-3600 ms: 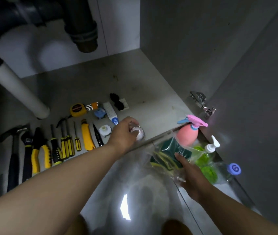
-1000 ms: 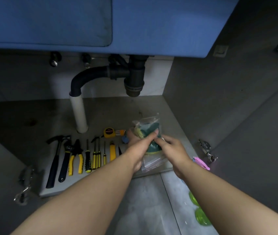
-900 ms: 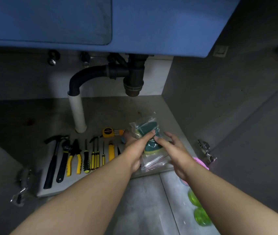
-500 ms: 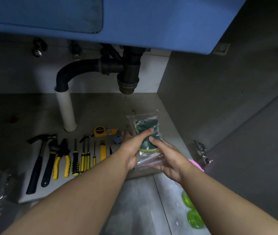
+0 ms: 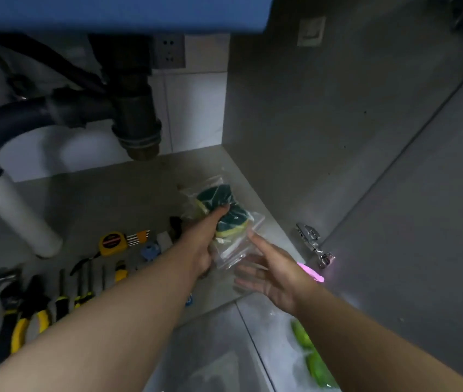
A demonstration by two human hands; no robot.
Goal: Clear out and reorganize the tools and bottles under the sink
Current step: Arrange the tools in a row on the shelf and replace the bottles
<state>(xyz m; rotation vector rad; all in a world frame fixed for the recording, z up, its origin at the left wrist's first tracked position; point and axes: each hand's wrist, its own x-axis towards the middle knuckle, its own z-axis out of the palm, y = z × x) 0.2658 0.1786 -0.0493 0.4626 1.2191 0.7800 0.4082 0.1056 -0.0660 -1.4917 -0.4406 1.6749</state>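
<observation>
right hand (image 5: pixel 275 275) let go of the sponge bag (image 5: pixel 226 212) (fingers spread, empty), left hand (image 5: pixel 199 244) gripped it alone, so placement looked near.

Left hand (image 5: pixel 200 244) is gripping the clear bag of sponges (image 5: pixel 222 213) over the cabinet floor (image 5: pixel 128 193). Right hand (image 5: pixel 274 274) is hovering open beside it.

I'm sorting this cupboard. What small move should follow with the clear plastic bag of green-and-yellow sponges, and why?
Probably lower it into the back right corner and let go: the left hand grips the clear plastic bag of green-and-yellow sponges over bare grey cabinet floor there, the right hand is open beside it, and the row of tools fills the left.
</observation>
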